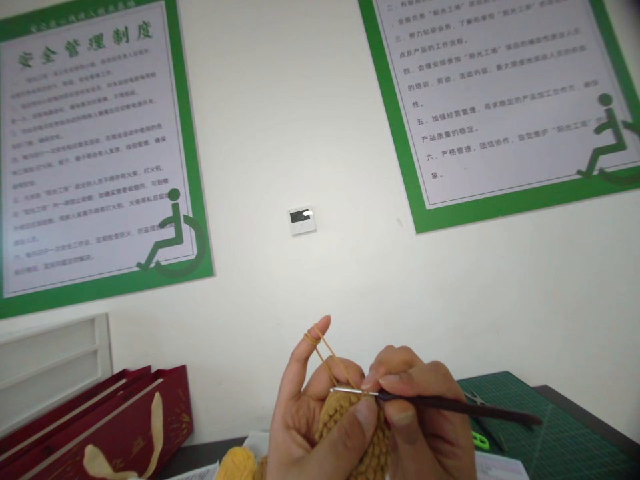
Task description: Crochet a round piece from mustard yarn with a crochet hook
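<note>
My left hand [313, 413] grips a mustard-brown crochet piece [343, 405] with the thumb pressed on its front. Its raised index finger has yellow-brown yarn [327, 348] looped around it, and two strands run down to the work. My right hand [425, 407] is closed on a crochet hook [460, 404] with a dark handle and a silver metal shaft. The shaft lies across the top edge of the piece, with its tip pointing left near the yarn strands. Loops sit on the shaft close to my right fingertips. The piece's lower part runs out of the frame.
A yellow yarn ball [237, 464] lies left of my hands. Dark red gift bags [130, 427] stand at the left. On the right are a green cutting mat [540, 427], scissors [477, 399] and a bright green tool [480, 440]. Posters and a small panel [301, 220] hang on the wall.
</note>
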A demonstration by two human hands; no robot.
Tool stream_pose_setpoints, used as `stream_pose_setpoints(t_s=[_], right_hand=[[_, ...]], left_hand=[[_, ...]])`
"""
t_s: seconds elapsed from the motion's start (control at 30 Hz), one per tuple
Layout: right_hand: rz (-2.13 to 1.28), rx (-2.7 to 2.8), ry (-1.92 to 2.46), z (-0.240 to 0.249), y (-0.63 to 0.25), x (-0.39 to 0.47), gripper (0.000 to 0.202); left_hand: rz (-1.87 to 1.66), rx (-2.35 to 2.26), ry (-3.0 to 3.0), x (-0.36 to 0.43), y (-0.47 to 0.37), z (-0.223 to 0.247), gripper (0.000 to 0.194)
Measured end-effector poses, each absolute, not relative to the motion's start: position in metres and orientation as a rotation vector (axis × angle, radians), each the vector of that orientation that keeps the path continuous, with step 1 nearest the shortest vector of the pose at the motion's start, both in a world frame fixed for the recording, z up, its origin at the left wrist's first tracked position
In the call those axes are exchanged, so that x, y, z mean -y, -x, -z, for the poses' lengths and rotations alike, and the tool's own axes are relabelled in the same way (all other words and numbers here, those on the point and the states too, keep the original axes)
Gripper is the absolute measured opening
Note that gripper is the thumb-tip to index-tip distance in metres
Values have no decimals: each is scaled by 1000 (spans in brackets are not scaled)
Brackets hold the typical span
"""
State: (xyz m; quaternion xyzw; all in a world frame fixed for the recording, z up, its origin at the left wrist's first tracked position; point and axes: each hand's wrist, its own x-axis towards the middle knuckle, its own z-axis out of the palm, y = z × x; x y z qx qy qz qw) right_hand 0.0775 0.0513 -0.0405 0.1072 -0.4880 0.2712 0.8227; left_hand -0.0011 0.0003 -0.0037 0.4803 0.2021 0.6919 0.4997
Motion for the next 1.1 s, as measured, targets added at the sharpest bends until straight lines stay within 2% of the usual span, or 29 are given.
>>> stream_pose_setpoints(t_s=[0.1,0.33,0.8,0.93,1.1], right_hand=[[-800,1011,-253,41,-74,-50,7],[-1159,935,-269,36,-79,-47,22],[-1211,966,-146,30,-102,-39,29],[-1310,921,-35,24,-103,-34,28],[-1438,986,22,19,-103,-38,37]], left_hand=[[-1633,-454,-1171,-2,4,4,87],[-1489,-367,-1238,-9,15,3,97],[-1236,-174,-1287,-17,19,5,102],[-1219,-160,-1264,-16,18,4,93],[-1482,-365,-1388,-9,12,4,62]])
